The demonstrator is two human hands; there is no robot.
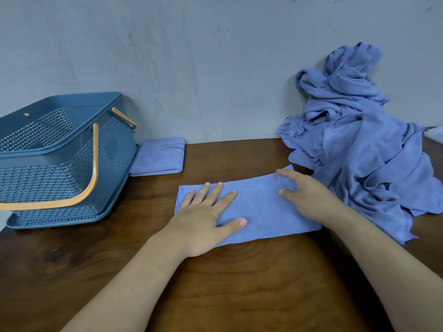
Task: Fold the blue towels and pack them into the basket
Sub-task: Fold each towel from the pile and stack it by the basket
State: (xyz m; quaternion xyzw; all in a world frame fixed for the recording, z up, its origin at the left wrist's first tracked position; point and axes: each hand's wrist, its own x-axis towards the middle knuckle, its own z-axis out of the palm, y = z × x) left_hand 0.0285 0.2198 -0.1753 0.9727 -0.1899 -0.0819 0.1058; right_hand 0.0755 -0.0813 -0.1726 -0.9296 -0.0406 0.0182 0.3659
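A blue towel (259, 207), folded into a long strip, lies flat on the wooden table in the middle. My left hand (208, 214) rests flat on its left half with fingers spread. My right hand (304, 192) presses on its right end, fingers slightly curled over the cloth. A small folded blue towel (159, 156) lies against the wall beside the basket. The blue plastic basket (115, 149) with orange handles stands at the left; its inside is not visible. A heap of crumpled blue towels (359, 135) is piled at the right against the wall.
The brown wooden table (239, 283) stretches toward me. A grey wall (191, 56) closes the far edge. The basket's orange handle (93, 173) hangs down on its near side. A pale object (435, 134) shows at the far right edge.
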